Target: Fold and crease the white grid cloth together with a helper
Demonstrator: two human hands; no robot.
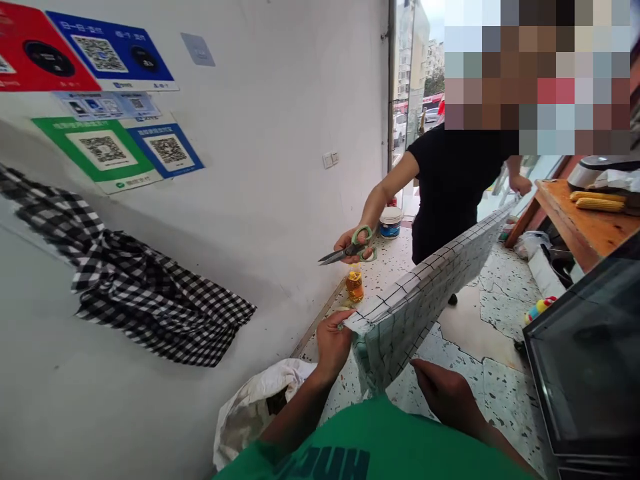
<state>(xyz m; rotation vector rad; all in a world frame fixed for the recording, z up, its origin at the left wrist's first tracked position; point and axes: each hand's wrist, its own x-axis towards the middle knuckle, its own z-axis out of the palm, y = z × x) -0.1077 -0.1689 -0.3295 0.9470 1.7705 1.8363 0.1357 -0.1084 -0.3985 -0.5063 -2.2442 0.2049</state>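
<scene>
A thin white sheet with black grid lines (425, 287) stretches slantwise in front of me, folded over lengthwise. My left hand (334, 343) pinches its near upper corner. My right hand (445, 393) is closed at the lower edge, thumb and fingers together on it. Across from me, a person in a black top grips the sheet's far end with one hand (520, 183). In that person's other hand (347, 247) are scissors with green handles (345, 253), held above the sheet's left side, blades pointing left and apart from it.
A black-and-white checked cloth (165, 293) hangs on the left wall. Below me lies an open white sack (245, 413). A bottle of yellow liquid (355, 285) and a bucket (391, 223) stand by the wall. At right are a dark glass-fronted cabinet (590, 353) and a wooden table (575, 217) with corn.
</scene>
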